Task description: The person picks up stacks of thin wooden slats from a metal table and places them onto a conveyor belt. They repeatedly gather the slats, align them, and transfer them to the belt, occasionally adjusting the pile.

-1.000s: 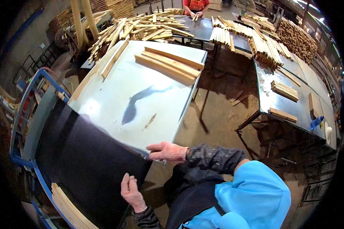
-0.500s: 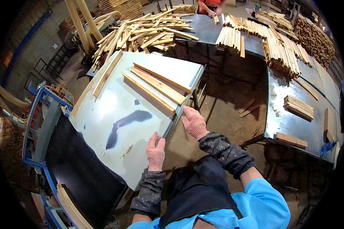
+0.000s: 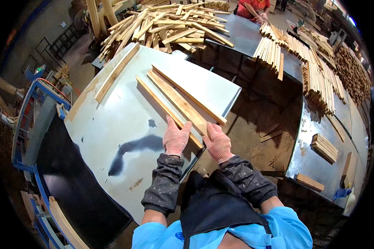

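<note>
Head view: left hand (image 3: 177,137) with thumb and fingers parted astride the left strip (image 3: 156,98) of wood, close to its near end; impossible to tell whether pinching it or only resting there. Just beside it, right hand (image 3: 217,142) bent around the near end of the middle plank (image 3: 174,98), thumb turned toward the left hand; firmness of grip likewise impossible to tell. Just ahead of the right hand, the near end of the right strip (image 3: 189,95).

Long axes of all three roughly alike: far ends pointing ahead and leftward from the hands, near ends slanting back toward the right hand. Between left strip and middle plank, a narrow band of table; middle plank and right strip close at the far ends, fanning slightly apart toward the near ends.

All three on the pale table (image 3: 95,137), near ends by its right edge, close to the right hand. Left of the left hand, broad bare room with a dark stain (image 3: 116,162), reaching ahead-left to a separate strip (image 3: 117,72). Right of the right hand, past the edge, open floor (image 3: 245,143), then a second table (image 3: 303,153).
</note>
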